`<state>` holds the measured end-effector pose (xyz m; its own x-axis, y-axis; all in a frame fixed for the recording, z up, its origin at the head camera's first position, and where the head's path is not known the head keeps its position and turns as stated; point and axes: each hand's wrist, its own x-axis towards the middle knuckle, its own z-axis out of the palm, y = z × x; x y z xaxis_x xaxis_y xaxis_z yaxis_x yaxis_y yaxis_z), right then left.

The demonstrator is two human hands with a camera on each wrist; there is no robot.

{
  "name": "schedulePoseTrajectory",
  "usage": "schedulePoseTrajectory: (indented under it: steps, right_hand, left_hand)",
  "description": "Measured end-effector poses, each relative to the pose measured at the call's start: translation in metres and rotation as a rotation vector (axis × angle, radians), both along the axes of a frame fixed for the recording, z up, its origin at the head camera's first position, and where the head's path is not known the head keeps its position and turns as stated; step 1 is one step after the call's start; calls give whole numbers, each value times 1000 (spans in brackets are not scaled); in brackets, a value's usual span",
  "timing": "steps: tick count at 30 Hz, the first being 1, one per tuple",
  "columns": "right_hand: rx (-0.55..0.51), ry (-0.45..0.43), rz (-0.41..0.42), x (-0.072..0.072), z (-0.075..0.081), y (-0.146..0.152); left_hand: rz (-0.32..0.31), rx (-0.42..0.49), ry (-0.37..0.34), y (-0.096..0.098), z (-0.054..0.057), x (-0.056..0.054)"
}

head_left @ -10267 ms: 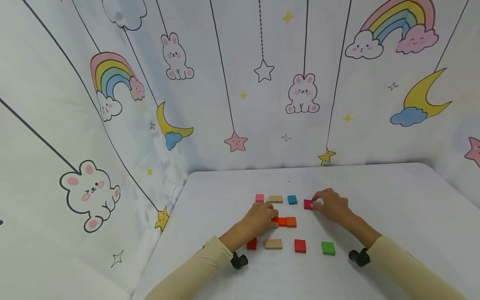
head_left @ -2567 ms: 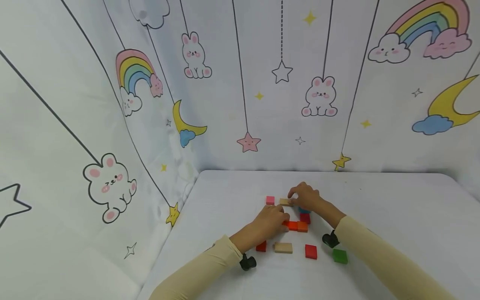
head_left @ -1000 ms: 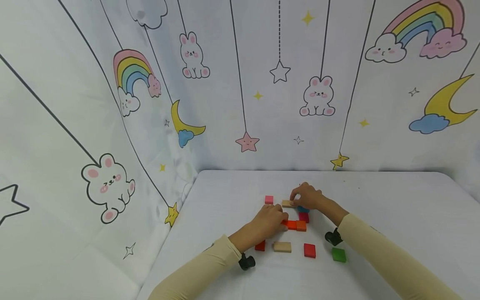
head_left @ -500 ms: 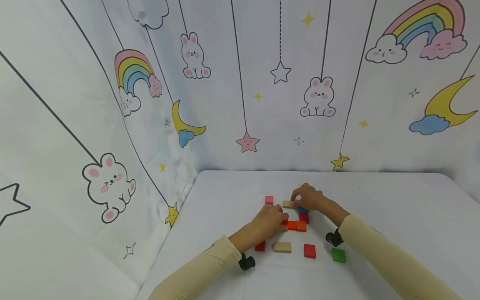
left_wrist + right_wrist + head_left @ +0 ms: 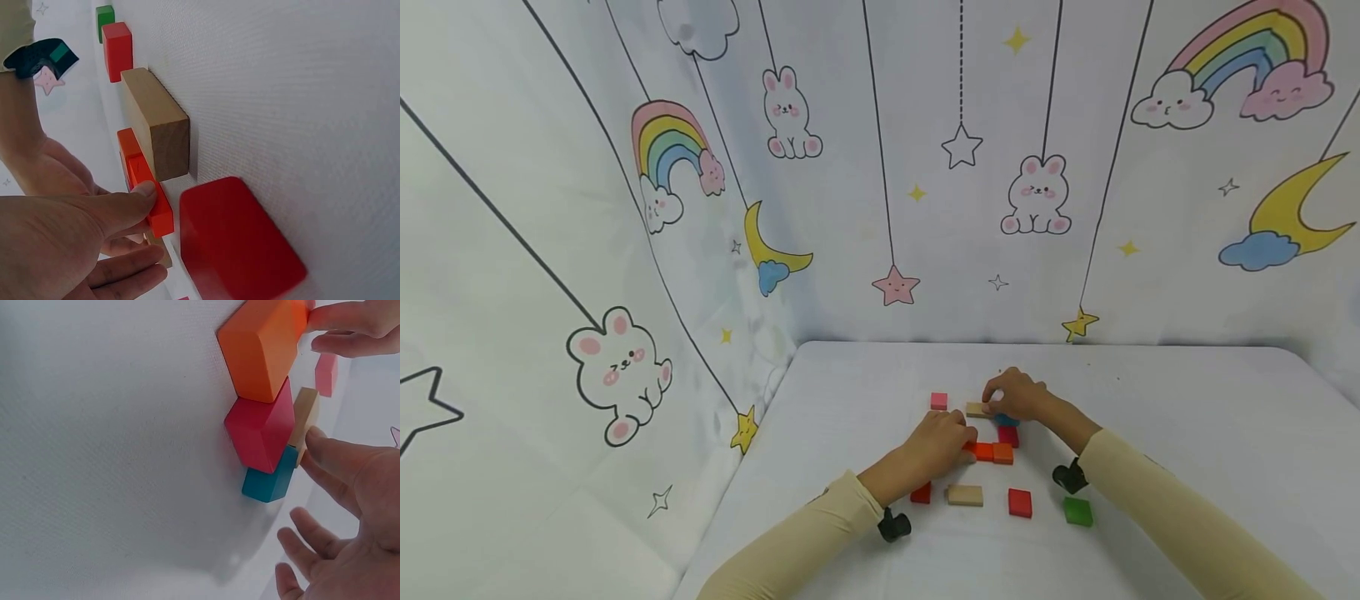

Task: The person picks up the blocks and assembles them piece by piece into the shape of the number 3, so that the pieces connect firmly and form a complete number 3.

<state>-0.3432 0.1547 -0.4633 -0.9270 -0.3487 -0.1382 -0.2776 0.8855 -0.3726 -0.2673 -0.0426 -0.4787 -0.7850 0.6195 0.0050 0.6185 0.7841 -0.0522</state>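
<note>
Thumb and fingers of my left hand (image 5: pixel 934 443) pinch a red-orange block (image 5: pixel 161 215) on the table. An orange block (image 5: pixel 1003 453) adjoins its right end. Behind that stands a crimson block (image 5: pixel 259 428), touching the orange one, and a teal block (image 5: pixel 270 478) touches the crimson one from behind. My right hand (image 5: pixel 1021 395) pinches a plain wooden block (image 5: pixel 976 410) between thumb and index finger, at the teal block's left. Its other fingers are spread in the right wrist view (image 5: pixel 369 519). The right hand partly covers the teal block in the head view.
A pink block (image 5: pixel 938 401) lies at the back left. Nearer the front are a red block (image 5: pixel 921 493) partly behind my left wrist, another wooden block (image 5: pixel 965 495), a second red block (image 5: pixel 1019 503) and a green block (image 5: pixel 1078 511). A patterned cloth wall rises behind the table.
Since the oldest frame, the crimson and teal blocks have come together behind the orange block, and my right hand has switched from the crimson block to the wooden one. The last second shows almost no movement.
</note>
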Motion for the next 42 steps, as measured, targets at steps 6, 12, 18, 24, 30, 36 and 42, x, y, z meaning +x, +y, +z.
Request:
schedulePoseTrajectory:
  steps: [6,12,18,24,30,36,42]
  right_hand:
    - [3,12,12,-2,-1,-3]
    - [-20,30,9,-5,-4,-11]
    - [-32,66,39,-8,-5,-26]
    - [-22,88,58,-13,-8,-40]
    - [-29,74,71,-17,-11,-50]
    - [-34,81,99,-16,-9,-57]
    - [-32,91,102,-14,-9,-61]
  left_hand:
    - [-3,7,-6,-2,1,2]
    - [-17,-1,29,-1,1,2]
    - [-9,-8,46,-3,1,3]
    - [-15,-3,66,-3,-1,4]
    - [-23,1,92,-3,-3,4]
    - [-34,-17,135,-2,-6,3]
    - [-24,-22,148,-2,-8,2]
